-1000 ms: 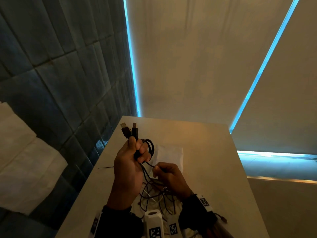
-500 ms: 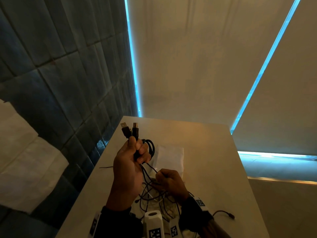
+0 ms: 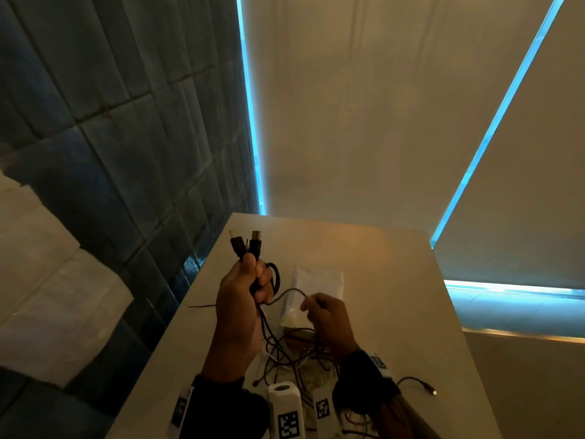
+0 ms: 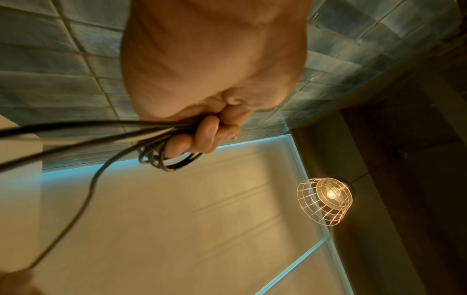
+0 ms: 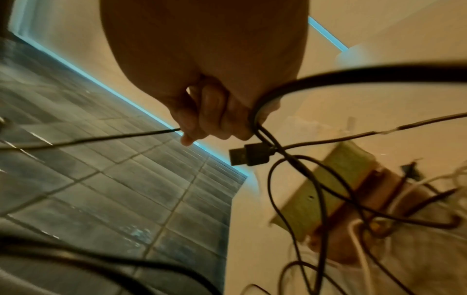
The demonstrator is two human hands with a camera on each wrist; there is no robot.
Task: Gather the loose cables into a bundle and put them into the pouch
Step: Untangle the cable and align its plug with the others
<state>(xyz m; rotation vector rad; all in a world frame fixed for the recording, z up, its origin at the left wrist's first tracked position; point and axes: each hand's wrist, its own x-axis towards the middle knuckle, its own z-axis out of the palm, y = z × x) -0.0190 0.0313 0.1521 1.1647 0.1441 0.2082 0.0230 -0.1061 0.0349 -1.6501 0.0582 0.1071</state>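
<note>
My left hand (image 3: 245, 289) is raised over the table and grips a coiled bundle of black cables (image 3: 274, 277), with two USB plugs (image 3: 245, 243) sticking up above the fist. In the left wrist view the fingers (image 4: 202, 137) curl round the same cable loops (image 4: 164, 159). My right hand (image 3: 326, 315) pinches a thin black cable (image 3: 286, 294) that arcs over to the left hand. More loose cables (image 3: 291, 353) lie tangled on the table beneath both hands. The white pouch (image 3: 313, 286) lies flat just beyond the right hand.
The pale table (image 3: 380, 280) has a dark tiled wall (image 3: 110, 153) close along its left edge. One cable end (image 3: 421, 386) trails to the right of my right wrist. A thin dark strand (image 3: 202, 306) lies near the left edge. A caged lamp (image 4: 324, 200) hangs overhead.
My right hand has risen from the tangle and drawn a thin cable up toward the left hand. The left hand keeps its hold on the coil in the same place.
</note>
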